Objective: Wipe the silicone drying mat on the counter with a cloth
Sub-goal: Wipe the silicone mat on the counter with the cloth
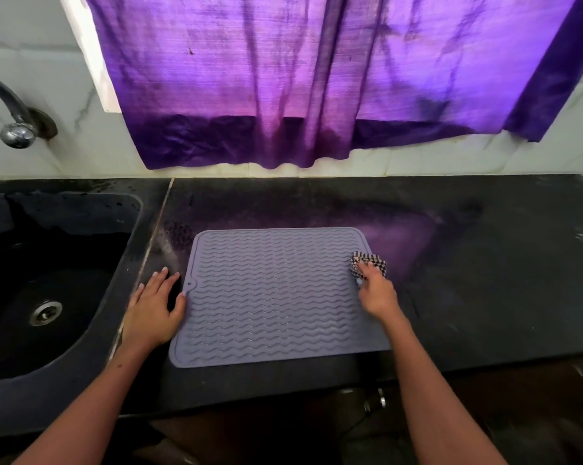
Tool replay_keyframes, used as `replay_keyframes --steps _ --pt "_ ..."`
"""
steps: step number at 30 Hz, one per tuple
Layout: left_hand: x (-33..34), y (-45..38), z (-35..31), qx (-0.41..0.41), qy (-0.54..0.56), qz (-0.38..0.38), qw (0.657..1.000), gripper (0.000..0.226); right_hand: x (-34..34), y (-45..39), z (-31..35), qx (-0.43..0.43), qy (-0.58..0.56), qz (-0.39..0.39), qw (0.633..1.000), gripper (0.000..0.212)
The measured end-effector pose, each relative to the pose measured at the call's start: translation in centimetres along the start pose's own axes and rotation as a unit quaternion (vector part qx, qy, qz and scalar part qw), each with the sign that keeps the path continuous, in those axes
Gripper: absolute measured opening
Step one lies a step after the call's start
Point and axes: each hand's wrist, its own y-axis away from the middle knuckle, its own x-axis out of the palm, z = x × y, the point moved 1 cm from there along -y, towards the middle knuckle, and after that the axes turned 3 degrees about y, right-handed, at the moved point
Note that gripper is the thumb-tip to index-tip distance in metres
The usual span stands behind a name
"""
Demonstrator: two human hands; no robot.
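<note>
A grey-lilac silicone drying mat [273,297] with wavy ridges lies flat on the black counter [484,263], near its front edge. My right hand [377,292] is shut on a bunched black-and-white checked cloth [369,263], pressed on the mat's right edge, a little below its far right corner. My left hand [155,307] lies flat on the counter with fingers spread, its thumb touching the mat's left edge by the small hanging tab.
A black sink [48,280] with a metal drain sits left of the mat. A chrome tap [14,125] juts from the tiled wall above it. A purple curtain [317,78] hangs behind the counter. Bare counter stretches to the right.
</note>
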Motion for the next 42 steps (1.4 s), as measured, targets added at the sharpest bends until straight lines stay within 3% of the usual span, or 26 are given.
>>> replay_keyframes --steps 3,11,17,19,21,24,27,30,33,39,42 --pt "0.0 0.0 -0.1 -0.001 0.003 0.003 1.000 0.083 -2.0 0.7 0.0 0.034 -0.045 -0.035 0.998 0.048" --pt "0.1 0.0 0.1 0.003 0.003 -0.002 1.000 0.080 3.6 5.6 -1.2 -0.005 0.114 -0.098 0.989 0.068" --pt "0.1 0.0 0.0 0.006 0.007 -0.001 1.000 0.071 3.0 5.0 -1.2 -0.013 0.099 -0.053 0.994 0.061" --pt "0.1 0.1 0.0 0.008 0.006 0.002 1.000 0.069 1.9 4.7 -1.5 -0.022 0.033 -0.031 0.999 0.055" --pt "0.0 0.1 0.0 0.008 0.008 0.004 1.000 0.069 0.1 4.4 -1.8 0.015 -0.106 -0.020 0.994 0.045" --pt "-0.1 0.0 -0.1 0.009 0.014 0.006 1.000 0.069 -2.1 4.5 -1.9 0.085 -0.212 -0.059 0.972 0.039" --pt "-0.1 0.1 0.0 0.006 0.013 0.006 1.000 0.070 -1.8 5.9 -1.2 0.078 -0.106 -0.087 0.987 0.042" --pt "0.0 0.1 0.0 0.005 0.010 0.007 1.000 0.069 1.0 7.6 -1.1 0.046 -0.008 -0.056 0.997 0.053" --pt "0.1 0.0 0.0 0.006 0.011 0.008 1.000 0.069 3.0 8.4 -1.5 0.020 0.102 -0.082 0.991 0.060" --pt "0.1 -0.1 0.1 0.004 0.009 0.005 1.000 0.068 2.1 7.6 -2.7 -0.011 0.043 -0.041 0.998 0.058" --pt "0.1 0.1 0.0 0.007 0.002 0.009 1.000 0.069 1.1 7.7 -2.6 -0.016 -0.008 -0.078 0.997 0.049"
